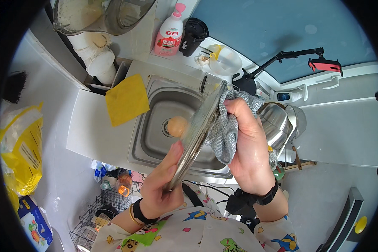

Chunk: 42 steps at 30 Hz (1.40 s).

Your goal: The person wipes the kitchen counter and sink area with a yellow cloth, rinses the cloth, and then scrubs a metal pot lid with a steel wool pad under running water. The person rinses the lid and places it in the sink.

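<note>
Over a stainless steel sink (pixel 151 135), I hold a round glass pot lid (pixel 197 129) with a metal rim, tilted nearly on edge. My left hand (pixel 163 176) grips its lower rim, fingers on one face. My right hand (pixel 250 141) presses a crumpled grey mesh cloth (pixel 225 138) against the other face near the upper rim. A round orange-tan object (pixel 177 126) shows beyond the lid, by the sink drain; I cannot tell what it is. A yellow cloth (pixel 128 100) lies on the counter at the sink's left edge.
Behind the sink stand a pink pump bottle (pixel 169 36), a black lidded cup (pixel 193 37) and a clear plastic bowl (pixel 226 61). Metal bowls (pixel 273 121) are stacked at the right. A phone-holder arm (pixel 282 56) reaches along the window. A wire rack (pixel 108 201) stands low left.
</note>
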### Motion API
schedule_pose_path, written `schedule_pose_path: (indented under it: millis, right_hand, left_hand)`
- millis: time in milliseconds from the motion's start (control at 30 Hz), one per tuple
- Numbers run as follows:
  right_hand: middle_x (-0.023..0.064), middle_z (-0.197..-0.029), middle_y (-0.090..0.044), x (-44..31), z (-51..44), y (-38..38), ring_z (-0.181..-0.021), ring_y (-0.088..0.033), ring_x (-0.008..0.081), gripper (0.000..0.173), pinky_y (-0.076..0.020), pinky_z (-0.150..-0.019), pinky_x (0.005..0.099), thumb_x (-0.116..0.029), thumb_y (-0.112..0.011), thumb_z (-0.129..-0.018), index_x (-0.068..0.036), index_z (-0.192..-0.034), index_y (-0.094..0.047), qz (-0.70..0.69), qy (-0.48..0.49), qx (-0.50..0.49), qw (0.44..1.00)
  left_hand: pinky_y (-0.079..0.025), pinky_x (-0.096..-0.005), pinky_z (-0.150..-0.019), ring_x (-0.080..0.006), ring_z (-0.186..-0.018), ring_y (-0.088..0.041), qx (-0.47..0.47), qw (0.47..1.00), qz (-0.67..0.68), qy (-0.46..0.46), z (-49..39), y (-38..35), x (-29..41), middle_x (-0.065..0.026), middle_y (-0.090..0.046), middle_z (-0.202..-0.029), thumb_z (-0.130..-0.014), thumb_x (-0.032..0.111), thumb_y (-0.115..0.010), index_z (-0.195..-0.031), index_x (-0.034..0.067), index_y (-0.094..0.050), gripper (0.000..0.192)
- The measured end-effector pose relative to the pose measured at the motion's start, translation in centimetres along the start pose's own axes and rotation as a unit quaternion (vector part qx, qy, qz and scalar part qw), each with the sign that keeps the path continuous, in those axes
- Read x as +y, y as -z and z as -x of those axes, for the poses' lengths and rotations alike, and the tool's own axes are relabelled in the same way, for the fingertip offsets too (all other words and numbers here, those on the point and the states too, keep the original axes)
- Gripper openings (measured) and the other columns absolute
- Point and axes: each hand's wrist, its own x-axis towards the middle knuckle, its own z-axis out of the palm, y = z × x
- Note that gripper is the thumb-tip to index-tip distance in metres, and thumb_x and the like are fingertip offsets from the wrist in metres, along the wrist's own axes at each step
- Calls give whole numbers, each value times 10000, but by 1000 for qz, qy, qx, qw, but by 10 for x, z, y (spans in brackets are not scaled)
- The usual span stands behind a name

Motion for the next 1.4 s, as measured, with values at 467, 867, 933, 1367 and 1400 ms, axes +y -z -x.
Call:
schedule_pose_path:
  millis: [467, 867, 933, 1367, 1400]
  right_hand:
    - [-13, -843, -647, 27, 16, -21, -744, -604, 56, 127, -499, -655, 256, -99, -700, -893, -10, -967, -646, 74, 11, 65, 995]
    - [36, -894, -698, 9, 7, -6, -793, -693, 137, 102, -566, -700, 307, -137, -633, -937, -39, -964, -640, -70, 17, -29, 997]
    - [23, -872, -692, 6, -11, 5, -739, -686, 128, 137, -564, -674, 308, -176, -637, -943, -42, -964, -656, -71, -41, -30, 996]
    - [15, -880, -683, 11, -8, -5, -738, -621, 75, 228, -529, -673, 288, -210, -671, -914, 9, -975, -668, -41, 34, -18, 998]
    - [8, -870, -671, 18, -6, -10, -737, -618, 77, 211, -526, -685, 289, -208, -666, -920, -2, -966, -668, -40, 78, 11, 996]
  left_hand:
    - [-485, -346, -1026, -334, -1229, -644, -13, 981, -195, 11, -32, 12, 18, -289, -546, -1433, -798, -135, -522, -1447, -109, -428, 657]
    - [-463, -324, -1042, -299, -1286, -601, -11, 987, -149, 60, -4, 16, 25, -277, -548, -1438, -903, -114, -505, -1484, -95, -405, 590]
    - [-457, -330, -1054, -300, -1299, -591, 5, 991, -134, 10, -3, 9, 20, -274, -531, -1457, -899, -114, -501, -1481, -95, -408, 590]
    - [-513, -331, -981, -352, -1197, -660, 21, 983, -184, -2, -22, 7, 13, -304, -564, -1403, -869, -115, -540, -1434, -100, -451, 572]
    - [-510, -334, -986, -349, -1200, -658, 32, 983, -182, -5, -22, 6, 12, -305, -564, -1403, -877, -108, -541, -1431, -100, -455, 561]
